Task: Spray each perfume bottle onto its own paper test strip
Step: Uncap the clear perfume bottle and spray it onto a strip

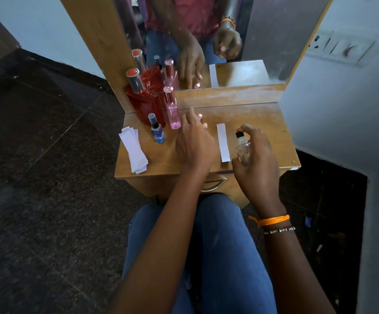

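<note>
Right hand (255,162) wrapped round a clear bottle (243,147), contents indiscernible, left hand (195,143) spread flat mid-frame, fingertips hiding something pink, paper strip (223,142) between.

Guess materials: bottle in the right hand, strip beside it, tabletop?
Clear bottle: see-through, glossy, so glass or hard clear plastic; black cap probably plastic. Single strip: matte white, flat, likely paper. Tabletop: brown grain with slight sheen, wood or wood-look laminate.

Left hand (195,143) flat, right hand (255,159) curled
</note>
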The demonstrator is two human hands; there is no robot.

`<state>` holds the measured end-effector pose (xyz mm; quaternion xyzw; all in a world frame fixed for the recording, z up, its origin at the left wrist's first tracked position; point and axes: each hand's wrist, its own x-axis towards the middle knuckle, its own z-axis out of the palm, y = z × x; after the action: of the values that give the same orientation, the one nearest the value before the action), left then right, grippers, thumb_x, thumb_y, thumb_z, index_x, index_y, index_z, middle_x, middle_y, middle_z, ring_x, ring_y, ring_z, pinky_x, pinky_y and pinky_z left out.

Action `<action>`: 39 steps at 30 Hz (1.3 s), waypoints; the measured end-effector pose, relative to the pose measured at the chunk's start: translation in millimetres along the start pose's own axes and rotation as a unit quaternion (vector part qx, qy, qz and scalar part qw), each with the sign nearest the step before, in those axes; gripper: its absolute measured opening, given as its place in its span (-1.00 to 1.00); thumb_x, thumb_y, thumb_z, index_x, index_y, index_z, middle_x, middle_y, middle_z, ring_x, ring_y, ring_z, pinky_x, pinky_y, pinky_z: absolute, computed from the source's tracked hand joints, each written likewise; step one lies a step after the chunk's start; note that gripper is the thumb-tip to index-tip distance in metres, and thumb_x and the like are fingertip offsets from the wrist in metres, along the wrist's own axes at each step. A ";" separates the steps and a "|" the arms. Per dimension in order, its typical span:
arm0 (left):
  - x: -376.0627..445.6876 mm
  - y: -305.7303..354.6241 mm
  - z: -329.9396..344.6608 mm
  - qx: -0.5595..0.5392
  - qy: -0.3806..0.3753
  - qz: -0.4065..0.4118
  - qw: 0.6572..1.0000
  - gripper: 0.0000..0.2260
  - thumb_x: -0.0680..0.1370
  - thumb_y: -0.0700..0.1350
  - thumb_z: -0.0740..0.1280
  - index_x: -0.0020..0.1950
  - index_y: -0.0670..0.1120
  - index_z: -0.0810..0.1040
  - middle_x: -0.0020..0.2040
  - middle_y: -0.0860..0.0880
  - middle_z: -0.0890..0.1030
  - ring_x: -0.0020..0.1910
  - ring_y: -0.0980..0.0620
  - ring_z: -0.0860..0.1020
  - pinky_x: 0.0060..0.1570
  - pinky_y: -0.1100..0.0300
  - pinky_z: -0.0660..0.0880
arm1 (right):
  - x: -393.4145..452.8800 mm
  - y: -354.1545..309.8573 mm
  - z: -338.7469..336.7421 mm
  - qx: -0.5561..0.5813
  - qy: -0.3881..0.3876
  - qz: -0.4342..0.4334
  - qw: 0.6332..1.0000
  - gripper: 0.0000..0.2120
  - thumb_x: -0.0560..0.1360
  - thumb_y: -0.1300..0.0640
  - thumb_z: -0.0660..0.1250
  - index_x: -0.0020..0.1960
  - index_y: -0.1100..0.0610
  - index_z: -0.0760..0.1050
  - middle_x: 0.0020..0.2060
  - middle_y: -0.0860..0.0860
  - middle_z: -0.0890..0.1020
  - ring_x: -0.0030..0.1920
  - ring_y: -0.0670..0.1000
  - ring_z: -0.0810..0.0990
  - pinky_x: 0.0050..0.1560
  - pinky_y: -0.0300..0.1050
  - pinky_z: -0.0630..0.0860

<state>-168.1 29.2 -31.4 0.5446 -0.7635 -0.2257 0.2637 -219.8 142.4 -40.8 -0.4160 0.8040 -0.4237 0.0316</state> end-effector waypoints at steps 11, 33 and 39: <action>-23.1 3.0 -30.7 -0.287 -0.114 -0.061 0.949 -0.84 0.57 -0.04 0.26 0.02 -0.08 0.58 -0.20 0.14 0.56 -0.22 0.23 0.48 -0.31 0.50 0.38 | -0.2 3.8 5.3 0.053 -0.030 -0.010 0.998 -0.41 0.38 0.32 0.36 0.33 0.01 0.29 0.02 -0.03 0.51 -0.18 -0.12 0.43 -0.32 -0.27 0.33; -60.0 -16.3 -66.3 -0.268 -0.177 -0.010 0.947 -0.78 0.60 -0.11 0.18 0.15 -0.06 0.57 -0.24 0.10 0.51 -0.20 0.16 0.48 -0.22 0.31 0.41 | -22.7 -26.4 0.0 0.265 -0.107 0.040 0.957 -0.61 0.38 0.19 0.13 0.18 -0.07 0.37 -0.38 0.07 0.41 -0.46 0.00 0.35 -0.46 -0.18 0.34; -64.5 -19.3 -72.9 -0.368 -0.376 -0.082 0.847 -0.73 0.62 -0.14 0.17 0.30 -0.09 0.46 0.07 -0.04 0.61 0.07 0.02 0.60 0.11 0.18 0.54 | -17.2 -32.0 -8.1 0.324 -0.076 0.040 0.942 -0.55 0.46 0.17 0.00 0.32 -0.07 0.29 -0.11 -0.07 0.44 -0.14 -0.04 0.45 -0.08 0.02 0.48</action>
<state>-89.8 80.5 1.6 0.3416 -0.6180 -0.6982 0.1177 -191.4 150.2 -18.2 -0.3819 0.6343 -0.6267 0.2429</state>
